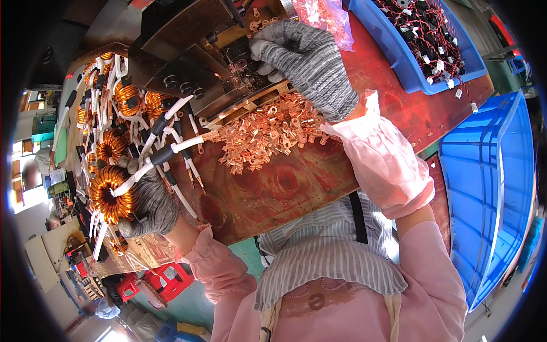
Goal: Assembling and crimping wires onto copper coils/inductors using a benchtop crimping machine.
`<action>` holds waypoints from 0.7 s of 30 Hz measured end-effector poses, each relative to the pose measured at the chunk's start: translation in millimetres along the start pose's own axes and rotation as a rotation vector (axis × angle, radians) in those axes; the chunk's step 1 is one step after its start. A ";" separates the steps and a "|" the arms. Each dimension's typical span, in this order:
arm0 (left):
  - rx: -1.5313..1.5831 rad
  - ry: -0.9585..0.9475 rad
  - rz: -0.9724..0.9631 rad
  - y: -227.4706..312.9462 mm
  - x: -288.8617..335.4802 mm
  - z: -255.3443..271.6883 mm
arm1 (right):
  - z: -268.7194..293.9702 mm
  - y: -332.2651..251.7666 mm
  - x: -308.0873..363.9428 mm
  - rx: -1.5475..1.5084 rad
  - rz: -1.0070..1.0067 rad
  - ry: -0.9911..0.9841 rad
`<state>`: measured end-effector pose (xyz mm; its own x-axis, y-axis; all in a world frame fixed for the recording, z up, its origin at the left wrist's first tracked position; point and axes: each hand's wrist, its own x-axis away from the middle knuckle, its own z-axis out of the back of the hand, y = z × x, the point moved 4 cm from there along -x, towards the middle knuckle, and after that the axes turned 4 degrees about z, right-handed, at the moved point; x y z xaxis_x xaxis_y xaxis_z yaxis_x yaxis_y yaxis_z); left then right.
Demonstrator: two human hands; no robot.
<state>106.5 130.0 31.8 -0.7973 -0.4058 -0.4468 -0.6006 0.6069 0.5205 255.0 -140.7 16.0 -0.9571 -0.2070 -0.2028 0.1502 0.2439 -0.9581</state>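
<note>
My left hand (152,200), in a grey knitted glove, is closed around a copper-wound toroidal coil (107,206) at the left. White sleeved leads with black sections run from this coil; one lead (181,145) reaches right, its bare end beside the copper lugs. My right hand (305,60), also gloved, is at the dark metal press (199,74), its fingers curled against the working area. What those fingertips hold, if anything, is hidden. Below the press lies a heap of copper cable lugs (268,134) on the red-brown worktable (285,188).
Several more copper coils (126,98) with white leads crowd the table's left side. At the back right, a blue tray (393,48) holds black parts with red wires, beside a pink plastic bag (327,20). A large blue crate (484,188) stands right; red stools (168,282) are below left.
</note>
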 end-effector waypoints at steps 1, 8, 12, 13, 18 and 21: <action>-0.009 0.018 -0.008 0.7 0.0 1.2 | 1.4 -0.8 0.8 -0.001 0.011 0.024; -0.031 0.040 -0.005 -1.1 -3.1 -1.3 | 8.7 -6.8 2.7 -0.005 0.068 0.082; -0.112 0.116 -0.040 -2.3 -0.5 -4.5 | 10.3 -7.4 3.7 -0.026 0.094 0.112; -0.071 0.108 -0.024 -2.8 -0.3 -4.9 | 10.3 -8.5 4.6 -0.026 0.096 0.110; 0.137 0.026 0.043 -3.8 -1.1 -8.8 | 11.3 -24.3 16.2 -0.052 0.259 0.208; 0.145 -0.010 0.081 -6.5 -3.2 -8.2 | 4.5 -61.3 56.9 0.392 0.648 0.118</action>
<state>112.4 121.7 35.8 -0.8416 -0.3450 -0.4155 -0.5189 0.7299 0.4450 192.4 -171.8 62.3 -0.6642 -0.0292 -0.7470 0.7466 -0.0764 -0.6609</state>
